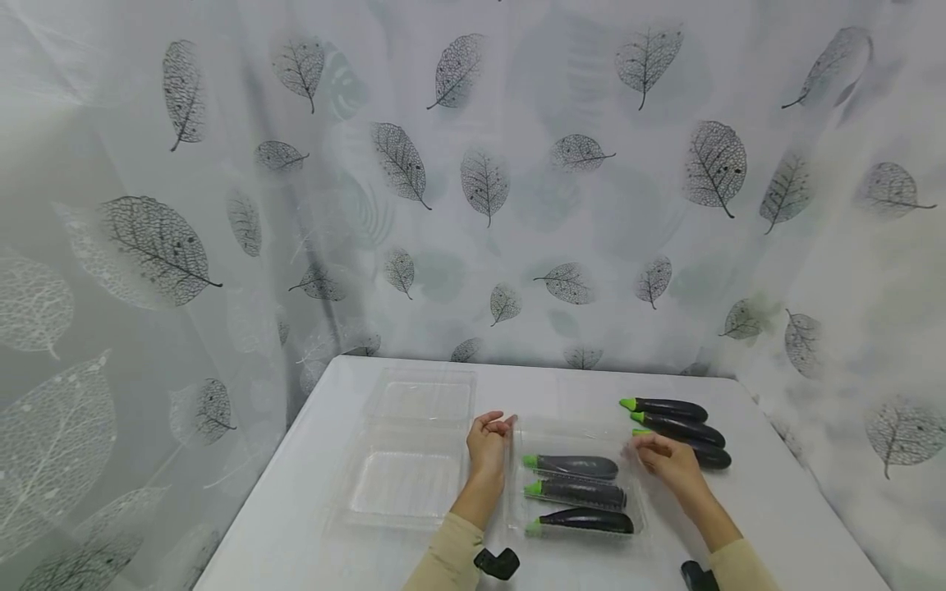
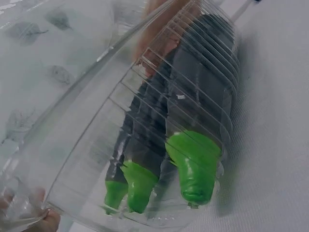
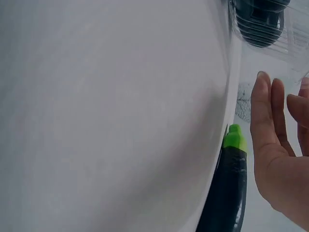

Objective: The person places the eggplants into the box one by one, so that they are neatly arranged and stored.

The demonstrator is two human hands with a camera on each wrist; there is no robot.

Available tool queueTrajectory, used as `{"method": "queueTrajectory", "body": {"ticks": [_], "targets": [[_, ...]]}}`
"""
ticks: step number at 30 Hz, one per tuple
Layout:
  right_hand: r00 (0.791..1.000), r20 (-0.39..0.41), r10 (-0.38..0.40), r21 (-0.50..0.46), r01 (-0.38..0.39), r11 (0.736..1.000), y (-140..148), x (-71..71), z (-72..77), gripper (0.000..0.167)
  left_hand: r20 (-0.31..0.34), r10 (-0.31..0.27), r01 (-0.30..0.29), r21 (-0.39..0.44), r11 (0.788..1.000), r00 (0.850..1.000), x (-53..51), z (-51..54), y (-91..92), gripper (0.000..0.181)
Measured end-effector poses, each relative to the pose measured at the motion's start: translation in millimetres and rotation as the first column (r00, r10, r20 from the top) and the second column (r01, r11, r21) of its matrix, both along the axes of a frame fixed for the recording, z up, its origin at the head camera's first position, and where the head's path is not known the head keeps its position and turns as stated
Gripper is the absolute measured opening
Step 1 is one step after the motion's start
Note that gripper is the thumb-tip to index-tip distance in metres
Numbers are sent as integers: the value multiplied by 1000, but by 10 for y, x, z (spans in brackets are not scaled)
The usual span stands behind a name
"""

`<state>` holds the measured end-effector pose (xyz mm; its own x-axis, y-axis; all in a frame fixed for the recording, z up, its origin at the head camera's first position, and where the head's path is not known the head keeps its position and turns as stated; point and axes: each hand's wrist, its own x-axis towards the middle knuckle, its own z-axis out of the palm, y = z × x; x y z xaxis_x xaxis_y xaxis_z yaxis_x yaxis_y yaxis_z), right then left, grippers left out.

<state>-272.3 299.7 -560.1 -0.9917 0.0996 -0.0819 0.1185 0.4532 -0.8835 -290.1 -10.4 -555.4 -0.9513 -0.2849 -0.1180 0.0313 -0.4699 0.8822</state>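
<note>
A clear plastic container [image 1: 513, 513] lies near the front middle of the table. In it three dark eggplants with green stem ends rest in a row, the nearest one [image 1: 587, 519] towards the person. My left hand [image 1: 488, 447] is at its far left corner; in the left wrist view the fingertips [image 2: 50, 221] pinch the plastic edge. My right hand [image 1: 671, 464] is at the far right side, thumb and forefinger at the clear edge, the other fingers [image 3: 261, 111] extended. The ribbed wall covers the eggplants [image 2: 198, 87] in the left wrist view.
Another clear plastic container [image 1: 406, 484] lies unfolded on the left of the white table [image 1: 281, 509]. Three more eggplants [image 1: 680, 427] lie at the right, partly behind the right hand. A leaf-patterned curtain [image 1: 517, 205] hangs behind and beside the table.
</note>
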Motion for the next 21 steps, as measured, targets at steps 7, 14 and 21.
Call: {"method": "queueTrajectory", "body": {"ticks": [7,14,21], "targets": [[999,-35,19,14,-18,1000,2,29,16,32,-32,-6,8,58,998,999,13,-1,-1,40],[998,-34,62,14,-61,998,-54,94,88,35,-48,-54,50,-87,995,997,75,60,-59,40],[992,-50,113,51,-111,993,-87,188,152,33,-48,-141,117,-332,936,989,219,226,-119,50]]}}
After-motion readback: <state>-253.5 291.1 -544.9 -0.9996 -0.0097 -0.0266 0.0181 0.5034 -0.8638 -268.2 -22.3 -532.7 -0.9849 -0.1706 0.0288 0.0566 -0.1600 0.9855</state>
